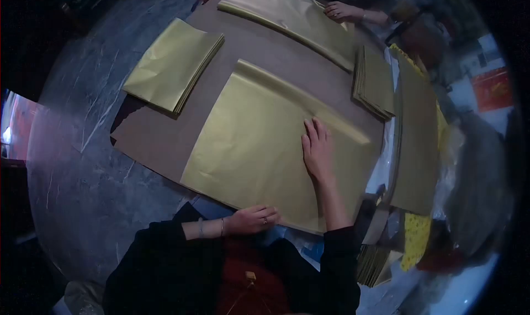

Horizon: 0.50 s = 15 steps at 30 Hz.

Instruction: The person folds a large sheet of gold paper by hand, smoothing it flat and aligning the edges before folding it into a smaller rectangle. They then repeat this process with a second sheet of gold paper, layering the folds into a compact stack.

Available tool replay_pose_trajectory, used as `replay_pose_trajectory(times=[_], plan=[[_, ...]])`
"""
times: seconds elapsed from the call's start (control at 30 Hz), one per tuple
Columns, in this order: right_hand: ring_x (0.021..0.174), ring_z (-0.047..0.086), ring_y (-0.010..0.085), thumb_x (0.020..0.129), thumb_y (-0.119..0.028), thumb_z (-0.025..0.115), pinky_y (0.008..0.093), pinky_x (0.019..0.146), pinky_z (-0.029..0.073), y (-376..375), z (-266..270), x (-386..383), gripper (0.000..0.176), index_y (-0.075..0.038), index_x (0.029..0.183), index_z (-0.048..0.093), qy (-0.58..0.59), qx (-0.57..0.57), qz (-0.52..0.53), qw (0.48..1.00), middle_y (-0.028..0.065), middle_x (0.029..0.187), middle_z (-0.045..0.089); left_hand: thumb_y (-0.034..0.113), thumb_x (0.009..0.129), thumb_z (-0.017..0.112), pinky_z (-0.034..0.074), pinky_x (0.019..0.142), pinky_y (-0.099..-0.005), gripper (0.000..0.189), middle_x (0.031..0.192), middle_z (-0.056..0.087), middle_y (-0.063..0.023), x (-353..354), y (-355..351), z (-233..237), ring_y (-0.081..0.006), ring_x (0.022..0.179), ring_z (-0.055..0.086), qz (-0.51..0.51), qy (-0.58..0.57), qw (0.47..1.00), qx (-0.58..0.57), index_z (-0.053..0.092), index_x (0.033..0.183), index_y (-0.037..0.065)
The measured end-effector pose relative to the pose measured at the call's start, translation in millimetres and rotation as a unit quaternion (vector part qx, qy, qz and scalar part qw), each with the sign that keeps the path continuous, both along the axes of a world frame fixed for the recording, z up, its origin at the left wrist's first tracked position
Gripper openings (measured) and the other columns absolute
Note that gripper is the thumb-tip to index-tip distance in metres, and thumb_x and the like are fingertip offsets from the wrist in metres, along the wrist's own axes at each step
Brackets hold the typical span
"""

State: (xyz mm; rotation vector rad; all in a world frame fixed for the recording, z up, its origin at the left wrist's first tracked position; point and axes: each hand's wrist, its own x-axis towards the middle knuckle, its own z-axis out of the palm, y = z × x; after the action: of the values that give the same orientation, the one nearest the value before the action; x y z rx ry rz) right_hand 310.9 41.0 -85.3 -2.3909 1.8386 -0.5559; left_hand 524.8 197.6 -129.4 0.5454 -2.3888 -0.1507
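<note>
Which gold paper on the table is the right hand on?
The large middle sheet, nearest the person: the right hand lies on it, the left hand at its near edge. The far sheet has a co-worker's hand; the left stack has none.

Brown, flat-topped table [149, 141]: large gold rectangular paper sheet [248, 138] on it, near side, mid-width. Left of sheet, toward the left edge: gold rectangular stack of folded paper [171, 66]. Behind sheet, far side: long gold paper strip [287, 19]. Behind and right, at the right edge: small brownish-gold paper stack [375, 86]. Right, past that edge: long brownish flat stack [417, 138]. Grey marbled floor [83, 122] left of table.
</note>
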Motion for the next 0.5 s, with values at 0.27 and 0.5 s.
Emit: replay_pose_trajectory(times=[0.27, 0.5], plan=[[0.132, 0.033, 0.0303, 0.096, -0.024, 0.041, 0.0464, 0.11, 0.022, -19, -2, -7, 0.042, -0.009, 0.136, 0.042, 0.0, 0.013, 0.006, 1.0, 0.0122, 0.144, 0.034, 0.014, 0.08, 0.055, 0.045, 0.088, -0.0255, 0.035, 0.111, 0.055, -0.0036, 2, -4, 2, -0.0159, 0.106, 0.053, -0.023, -0.005, 0.999, -0.023, 0.058, 0.114, 0.006], [0.134, 0.03, 0.029, 0.096, -0.027, 0.042, 0.0457, 0.11, 0.021, -38, -14, -19, 0.044, -0.009, 0.137, 0.04, -0.002, 0.008, -0.005, 1.0, 0.0117, 0.145, 0.034, 0.016, 0.081, 0.054, 0.043, 0.093, -0.0282, 0.038, 0.115, 0.055, -0.0052, 4, -4, 3, -0.0187, 0.11, 0.052, -0.026, -0.03, 0.998, -0.044, 0.056, 0.117, 0.005]])
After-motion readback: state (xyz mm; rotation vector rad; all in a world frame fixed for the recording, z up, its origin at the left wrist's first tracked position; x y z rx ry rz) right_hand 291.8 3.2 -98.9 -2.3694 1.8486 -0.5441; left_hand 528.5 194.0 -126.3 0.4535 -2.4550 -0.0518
